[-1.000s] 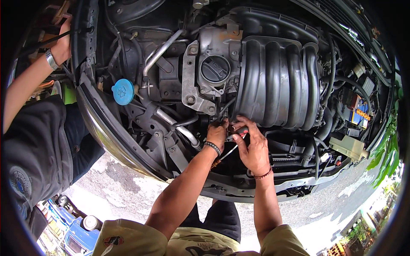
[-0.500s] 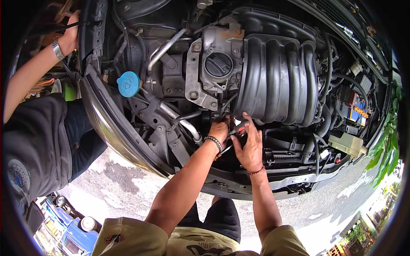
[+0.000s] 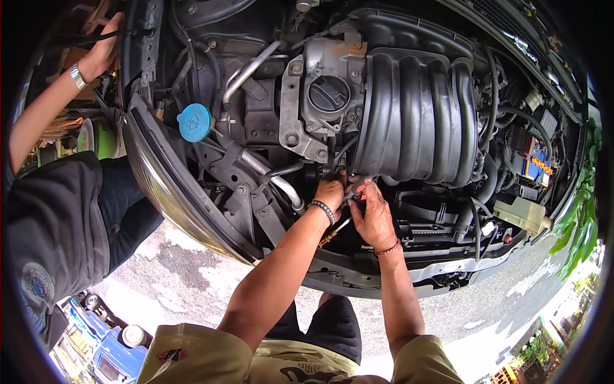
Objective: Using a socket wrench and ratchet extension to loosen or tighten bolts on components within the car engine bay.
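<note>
Hard plastic, it seems, makes the tool handle [image 3: 362, 185] stiff, light and tough, best held around its thick body. It is dark grey with red patches and sits near the frame's centre, just below the black ribbed pipes [image 3: 419, 118]. The right hand [image 3: 374, 219] pinches it between thumb and fingers; whether the left hand [image 3: 330, 194] grips anything, I cannot tell.

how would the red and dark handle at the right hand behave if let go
The red and dark handle looks stiff, probably moulded plastic or rubber, given its firm two-tone shape. Its rounded outline suggests it might roll. The right hand partly hides it, so weight is hard to judge.
</note>
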### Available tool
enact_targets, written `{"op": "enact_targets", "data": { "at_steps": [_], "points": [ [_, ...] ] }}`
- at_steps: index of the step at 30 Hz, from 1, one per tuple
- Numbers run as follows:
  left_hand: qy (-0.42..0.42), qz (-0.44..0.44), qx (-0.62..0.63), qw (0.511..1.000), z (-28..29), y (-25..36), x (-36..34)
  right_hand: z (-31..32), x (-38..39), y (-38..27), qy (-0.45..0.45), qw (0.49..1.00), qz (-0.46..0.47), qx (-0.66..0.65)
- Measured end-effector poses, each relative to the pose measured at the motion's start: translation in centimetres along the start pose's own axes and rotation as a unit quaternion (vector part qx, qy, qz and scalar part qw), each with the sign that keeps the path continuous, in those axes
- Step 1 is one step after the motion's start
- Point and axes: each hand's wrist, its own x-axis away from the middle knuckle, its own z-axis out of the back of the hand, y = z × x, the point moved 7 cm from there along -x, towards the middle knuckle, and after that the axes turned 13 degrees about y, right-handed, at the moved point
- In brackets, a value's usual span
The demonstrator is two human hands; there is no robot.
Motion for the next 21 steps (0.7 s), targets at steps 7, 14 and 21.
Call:
{"op": "enact_targets", "data": {
  "at_steps": [7,14,21],
  "points": [
    [0.006,-0.036,-0.019,0.999,1.0,-1.1,-2.2,1.4,0.2,-0.3,0.047,0.999,-0.002,0.003],
    [0.002,-0.041,-0.026,0.999,0.7,-0.8,-1.3,4.4,-1.5,-1.3,0.173,0.976,-0.096,-0.087],
    [0.057,-0.153,-0.057,0.985,3.4,-3.7,-9.0,-2.3,-2.6,-3.7,0.014,0.963,-0.194,-0.186]
  ]
}}
